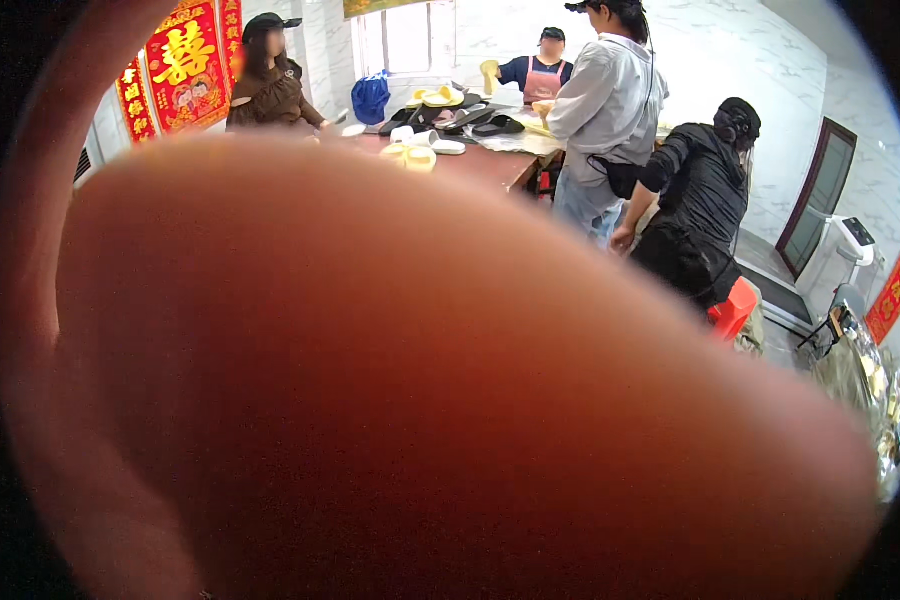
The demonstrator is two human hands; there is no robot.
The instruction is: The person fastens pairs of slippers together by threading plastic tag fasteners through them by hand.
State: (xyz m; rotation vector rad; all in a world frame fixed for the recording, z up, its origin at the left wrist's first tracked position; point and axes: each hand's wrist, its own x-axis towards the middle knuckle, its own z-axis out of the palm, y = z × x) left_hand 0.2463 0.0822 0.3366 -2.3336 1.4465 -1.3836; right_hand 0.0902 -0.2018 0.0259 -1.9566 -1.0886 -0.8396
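A large blurred, flesh-coloured shape (420, 400) sits right against the lens and covers most of the picture; it looks like a finger or part of a hand. I cannot tell which hand it is or whether it holds anything. No other part of my hands or forearms shows. Beyond it, at the top, a brown table (490, 165) carries several yellow, white and black slipper-like pieces (440, 100).
Other people stand around the table: one in brown (270, 90) on the left, one in an apron (542, 70) at the far side, one in a grey shirt (605, 110), one in black (695, 200) bending near a red stool (735, 305). Red hangings (185, 65) decorate the left wall.
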